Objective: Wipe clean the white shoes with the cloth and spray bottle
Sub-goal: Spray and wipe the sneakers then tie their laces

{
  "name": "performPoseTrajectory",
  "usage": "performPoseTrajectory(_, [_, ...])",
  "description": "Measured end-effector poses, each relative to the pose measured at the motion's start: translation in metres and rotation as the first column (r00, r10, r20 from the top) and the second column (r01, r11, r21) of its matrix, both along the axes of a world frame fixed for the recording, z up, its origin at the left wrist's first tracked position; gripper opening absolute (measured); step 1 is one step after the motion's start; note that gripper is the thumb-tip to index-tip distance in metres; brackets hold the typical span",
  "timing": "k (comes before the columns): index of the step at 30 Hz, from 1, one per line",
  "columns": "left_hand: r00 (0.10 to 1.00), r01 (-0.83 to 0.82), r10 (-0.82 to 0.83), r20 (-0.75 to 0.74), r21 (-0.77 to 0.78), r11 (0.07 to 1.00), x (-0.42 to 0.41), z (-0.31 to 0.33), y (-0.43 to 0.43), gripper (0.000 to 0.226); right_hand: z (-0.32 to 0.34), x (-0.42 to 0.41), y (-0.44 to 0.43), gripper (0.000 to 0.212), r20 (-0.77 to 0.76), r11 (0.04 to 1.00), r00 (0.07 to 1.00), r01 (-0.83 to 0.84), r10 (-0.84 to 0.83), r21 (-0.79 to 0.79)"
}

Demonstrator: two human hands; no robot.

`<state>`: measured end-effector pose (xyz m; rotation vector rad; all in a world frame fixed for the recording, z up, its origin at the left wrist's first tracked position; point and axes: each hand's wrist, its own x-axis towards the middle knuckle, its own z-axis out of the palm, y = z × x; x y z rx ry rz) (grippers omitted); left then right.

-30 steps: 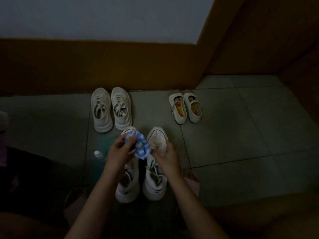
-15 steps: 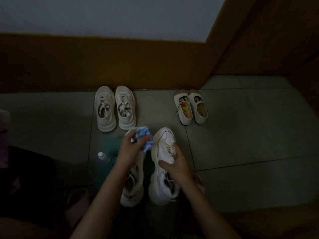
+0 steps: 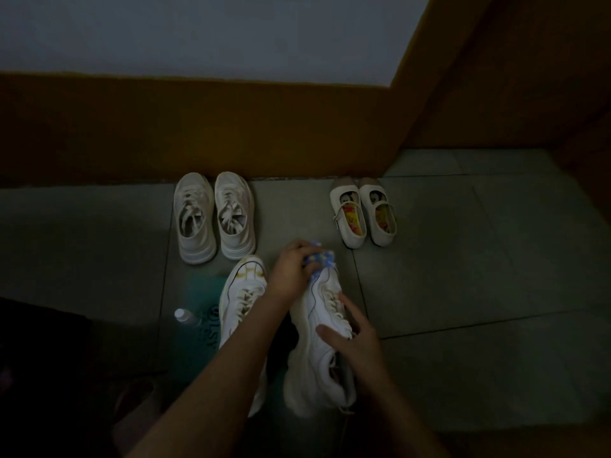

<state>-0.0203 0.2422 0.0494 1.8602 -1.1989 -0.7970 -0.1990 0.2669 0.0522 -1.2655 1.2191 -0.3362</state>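
Head view, looking down at a dim tiled floor (image 3: 463, 259): the person's left hand (image 3: 290, 271) reaches across to the far tip of the right-hand white shoe (image 3: 314, 365). Its fingers are bunched around a blue patterned cloth (image 3: 320, 258) and press it onto the toe, which I take to be the spot being wiped. The right hand (image 3: 355, 338) lies on the same shoe nearer the person, fingers spread fairly straight over the laces, seemingly pinning the shoe so the rubbing does not shove it away. Its mate (image 3: 244, 294) sits just to the left, partly under the left forearm, on a teal mat (image 3: 201, 289) that probably spares the tiles. The spray bottle (image 3: 183, 315) rests at the mat's left side, untouched, near enough for a spritz. Against the far wall wait a second pair of sneakers (image 3: 215, 216) and, to their right, small strap shoes (image 3: 363, 209), presumably lined up for their turn.
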Motion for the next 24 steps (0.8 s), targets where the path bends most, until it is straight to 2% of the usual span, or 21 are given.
performPoseTrajectory(4, [0.992,-0.088,0.090,-0.092,0.027,0.996,-0.002,-0.005,0.005,0.024,-0.003,0.000,-0.002,0.081,0.007,1.000,1.000,0.002,-0.002,-0.013])
performPoseTrajectory(9, [0.937,-0.308,0.304,-0.172,0.004,0.951,-0.021,-0.003,0.033,0.015,-0.007,-0.001,-0.002,0.066,0.014,0.999,1.000,0.027,-0.027,-0.037])
performPoseTrajectory(12, [0.934,-0.324,0.322,-0.154,0.015,0.946,-0.030,-0.003,0.045,0.016,-0.008,-0.001,-0.005,0.075,0.016,0.997,0.997,0.077,-0.077,0.031])
performPoseTrajectory(17, [0.922,-0.353,0.363,-0.137,0.089,0.931,-0.045,-0.001,0.069,0.015,-0.008,-0.006,-0.003,0.065,0.009,0.998,1.000,0.029,-0.028,-0.047])
performPoseTrajectory(24, [0.936,-0.338,0.348,-0.049,0.153,0.929,-0.066,0.002,0.091,0.015,-0.009,-0.013,-0.008,0.049,0.058,0.999,0.998,0.025,-0.024,-0.028])
